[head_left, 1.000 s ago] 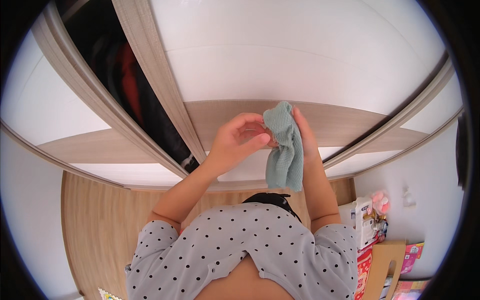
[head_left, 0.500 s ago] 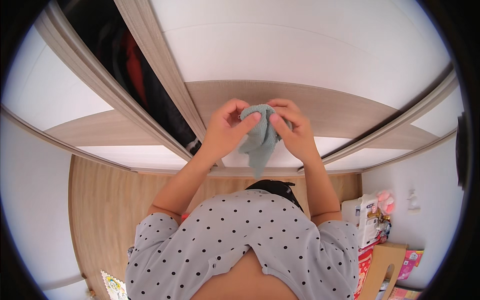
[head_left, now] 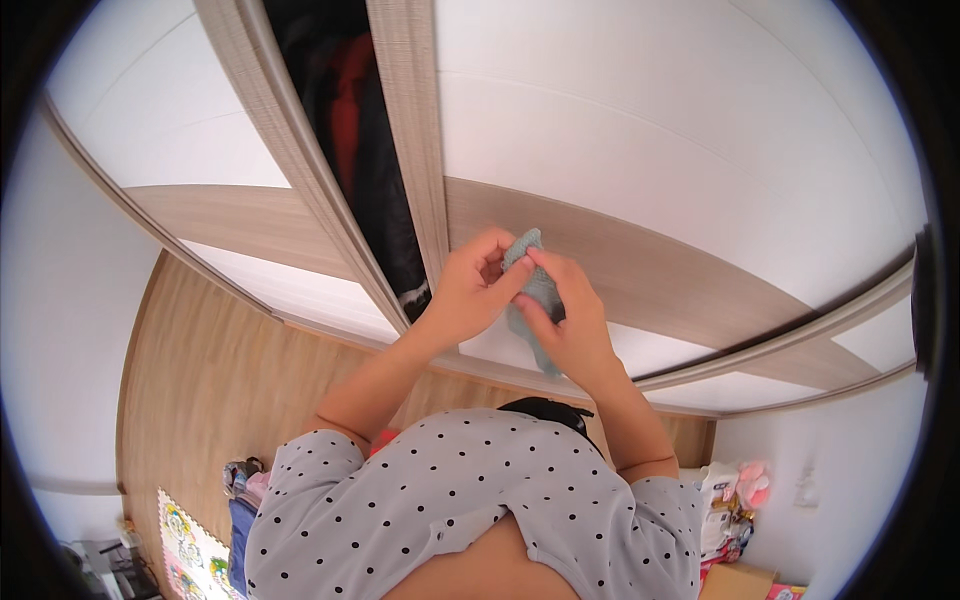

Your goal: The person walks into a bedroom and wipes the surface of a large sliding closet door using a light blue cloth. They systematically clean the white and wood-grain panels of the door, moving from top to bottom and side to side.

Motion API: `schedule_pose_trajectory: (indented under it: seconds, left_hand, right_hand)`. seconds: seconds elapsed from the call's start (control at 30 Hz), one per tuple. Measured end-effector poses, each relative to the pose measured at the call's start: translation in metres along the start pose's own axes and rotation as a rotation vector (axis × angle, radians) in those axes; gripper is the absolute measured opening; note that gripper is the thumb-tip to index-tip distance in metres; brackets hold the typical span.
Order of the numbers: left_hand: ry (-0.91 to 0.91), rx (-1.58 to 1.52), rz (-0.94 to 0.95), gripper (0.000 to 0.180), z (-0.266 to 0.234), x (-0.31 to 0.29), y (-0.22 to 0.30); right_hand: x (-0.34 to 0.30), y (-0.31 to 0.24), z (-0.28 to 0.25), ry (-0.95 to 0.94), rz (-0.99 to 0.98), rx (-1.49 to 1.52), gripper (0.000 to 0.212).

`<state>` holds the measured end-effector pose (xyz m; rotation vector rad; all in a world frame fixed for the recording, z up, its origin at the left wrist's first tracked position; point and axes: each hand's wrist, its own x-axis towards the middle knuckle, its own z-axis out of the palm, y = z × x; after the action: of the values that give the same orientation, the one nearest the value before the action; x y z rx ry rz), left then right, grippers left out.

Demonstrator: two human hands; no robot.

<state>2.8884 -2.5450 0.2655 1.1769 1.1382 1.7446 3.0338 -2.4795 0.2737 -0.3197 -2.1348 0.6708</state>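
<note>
A small grey-green textured cloth [head_left: 541, 292] is held up in front of my chest, gathered between both hands. My left hand [head_left: 474, 294] pinches its upper left edge with thumb and fingers. From the other side, my right hand [head_left: 572, 318] grips the cloth, its fingers near the left thumb and its own thumb lower down. The lower end of the cloth hangs loose below the hands. Part of it is covered by the fingers.
A wardrobe with white and wood-toned sliding doors [head_left: 640, 130] stands ahead. Through a gap at its left, dark and red clothes [head_left: 348, 110] show. Wooden floor [head_left: 210, 360] lies below. A patterned mat [head_left: 190, 540] is at lower left, piled belongings [head_left: 725, 510] at lower right.
The view has turned, so the wardrobe gap appears farther right. My right hand has moved closer to the left one, and the cloth is bunched narrower between them.
</note>
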Motion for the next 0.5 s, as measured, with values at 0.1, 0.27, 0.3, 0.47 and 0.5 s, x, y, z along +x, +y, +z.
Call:
schedule_pose_trajectory:
  seconds: [0.1, 0.27, 0.3, 0.47, 0.5]
  left_hand:
    - [0.226, 0.248, 0.318, 0.011, -0.017, 0.008, 0.016]
    - [0.648, 0.318, 0.529, 0.029, -0.074, 0.055, 0.018]
    - [0.634, 0.347, 0.464, 0.034, -0.082, 0.061, 0.013]
    - [0.574, 0.322, 0.261, 0.044, -0.097, 0.072, -0.016]
    - [0.59, 0.367, 0.236, 0.043, -0.1, 0.072, -0.019]
  right_hand:
    - [0.027, 0.004, -0.015, 0.048, 0.218, -0.011, 0.037]
    - [0.149, -0.036, -0.046, 0.542, -0.585, -0.559, 0.03]
    - [0.17, -0.045, -0.043, 0.617, -0.689, -0.747, 0.029]
    - [0.231, -0.044, -0.016, 0.647, -0.919, -0.84, 0.021]
    - [0.227, -0.036, -0.007, 0.617, -0.939, -0.833, 0.023]
